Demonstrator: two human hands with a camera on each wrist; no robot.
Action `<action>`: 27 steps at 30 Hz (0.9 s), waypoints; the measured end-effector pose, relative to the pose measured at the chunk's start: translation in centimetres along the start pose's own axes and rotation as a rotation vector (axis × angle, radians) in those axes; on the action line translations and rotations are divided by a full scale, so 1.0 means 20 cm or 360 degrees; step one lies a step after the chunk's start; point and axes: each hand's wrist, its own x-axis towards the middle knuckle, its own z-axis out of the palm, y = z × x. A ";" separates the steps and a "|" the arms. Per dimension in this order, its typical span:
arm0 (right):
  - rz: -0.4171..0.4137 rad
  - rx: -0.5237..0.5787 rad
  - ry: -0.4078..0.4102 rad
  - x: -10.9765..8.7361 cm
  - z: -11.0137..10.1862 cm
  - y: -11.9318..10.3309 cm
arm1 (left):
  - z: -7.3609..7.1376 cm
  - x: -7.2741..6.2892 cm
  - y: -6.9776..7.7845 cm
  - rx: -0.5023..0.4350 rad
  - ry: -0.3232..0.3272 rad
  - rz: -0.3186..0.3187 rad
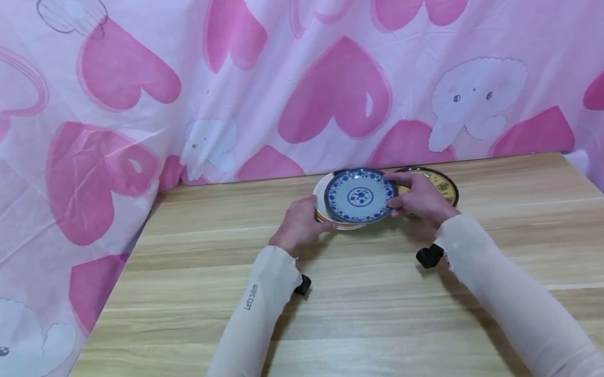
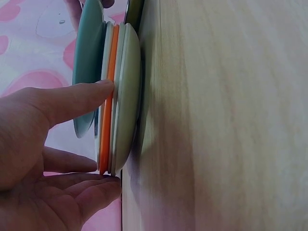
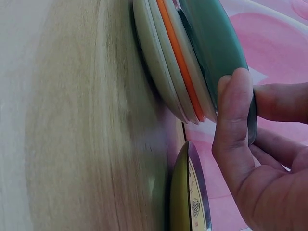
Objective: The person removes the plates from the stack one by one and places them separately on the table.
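Note:
A blue-and-white floral plate (image 1: 361, 197) is pinched at its right edge by my right hand (image 1: 421, 198), thumb on one face and fingers on the other. Its plain green-blue underside (image 3: 216, 48) shows in the right wrist view. The plate is above a stack of plates (image 2: 127, 96), tilted slightly off it, and hides most of its top. One orange rim (image 2: 109, 130) stands out between pale ones in the stack. My left hand (image 1: 299, 223) grips the stack's left edge, thumb at the near side and fingers at the far side.
A yellow plate with a dark rim (image 1: 444, 182) lies on the table right of the stack, partly behind my right hand. The wooden table (image 1: 376, 330) ends at a pink heart-patterned cloth (image 1: 336, 96) just behind the plates.

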 end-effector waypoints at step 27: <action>0.0039 0.0020 -0.0095 -0.05 -0.07 0.02 | 0.00 0.01 0.00 0.0003 0.0012 0.0040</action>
